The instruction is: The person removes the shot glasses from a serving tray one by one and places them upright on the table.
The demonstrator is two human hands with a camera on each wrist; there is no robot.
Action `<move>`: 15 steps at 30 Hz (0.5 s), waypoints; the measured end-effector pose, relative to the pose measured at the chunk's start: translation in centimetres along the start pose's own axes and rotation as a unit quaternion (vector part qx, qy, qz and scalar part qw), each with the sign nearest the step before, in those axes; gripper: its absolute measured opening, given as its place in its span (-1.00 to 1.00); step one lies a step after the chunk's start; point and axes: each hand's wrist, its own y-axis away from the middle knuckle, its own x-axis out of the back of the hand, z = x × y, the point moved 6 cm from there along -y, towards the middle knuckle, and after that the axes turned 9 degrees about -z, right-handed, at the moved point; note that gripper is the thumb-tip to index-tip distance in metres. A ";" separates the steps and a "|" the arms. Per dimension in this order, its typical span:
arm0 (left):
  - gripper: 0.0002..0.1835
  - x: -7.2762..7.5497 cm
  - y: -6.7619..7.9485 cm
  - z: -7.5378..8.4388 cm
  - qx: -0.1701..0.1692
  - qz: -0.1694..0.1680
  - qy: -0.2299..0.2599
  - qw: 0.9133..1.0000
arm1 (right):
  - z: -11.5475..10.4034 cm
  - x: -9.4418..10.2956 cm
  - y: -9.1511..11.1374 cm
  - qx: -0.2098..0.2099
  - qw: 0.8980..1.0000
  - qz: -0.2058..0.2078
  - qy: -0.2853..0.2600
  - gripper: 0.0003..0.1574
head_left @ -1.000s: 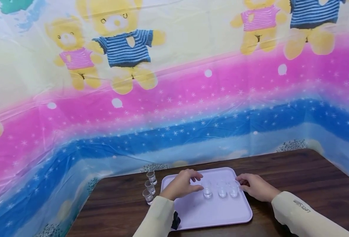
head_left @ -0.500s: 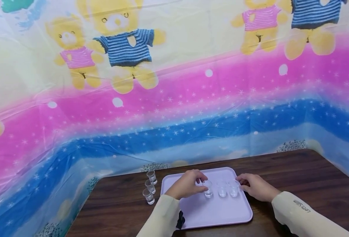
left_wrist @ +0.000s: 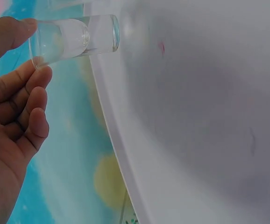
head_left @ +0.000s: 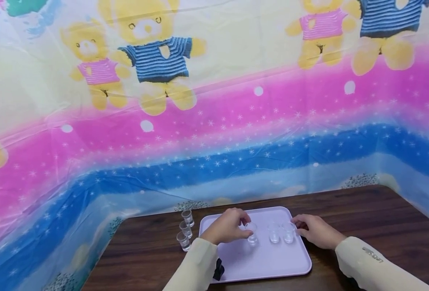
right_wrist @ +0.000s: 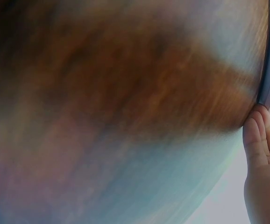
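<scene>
My left hand (head_left: 226, 227) pinches a small clear shot glass (head_left: 252, 235) near its rim, between thumb and fingers. In the left wrist view that shot glass (left_wrist: 74, 37) has clear liquid in it, and its base is close over the tray surface. Two more shot glasses, one (head_left: 274, 234) beside the other (head_left: 288, 234), stand upright near the right side of the pale lilac tray (head_left: 265, 262). At the tray's right edge, my right hand (head_left: 318, 231) grips the rim; in the right wrist view its fingertips (right_wrist: 252, 130) press against the rim's outer side.
Left of the tray, three more shot glasses (head_left: 186, 229) stand in a row on the dark wooden table (head_left: 141, 250). Behind the table hangs a colourful cloth (head_left: 207, 137) printed with teddy bears.
My left hand has reached right to the nearest glass on the tray, taken it by the rim and shifted it slightly left, away from the other two. The right hand stays in place.
</scene>
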 end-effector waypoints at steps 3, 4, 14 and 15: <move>-0.71 0.7 1.0 -0.3 -0.004 0.009 -0.003 1.000 | -0.1 0.1 0.1 0.009 1.000 -0.003 0.002 -0.61; -0.72 1.0 1.4 -0.4 -0.006 0.013 -0.003 1.000 | -0.2 0.1 0.1 0.012 1.000 -0.004 0.002 -0.61; -0.73 3.9 5.5 -3.1 0.011 0.039 -0.006 0.999 | -0.3 0.1 0.3 0.015 1.000 -0.007 0.002 -0.61; -0.72 4.2 5.8 -3.4 0.017 0.038 -0.006 0.999 | -0.2 0.1 0.3 0.013 1.000 -0.006 0.002 -0.61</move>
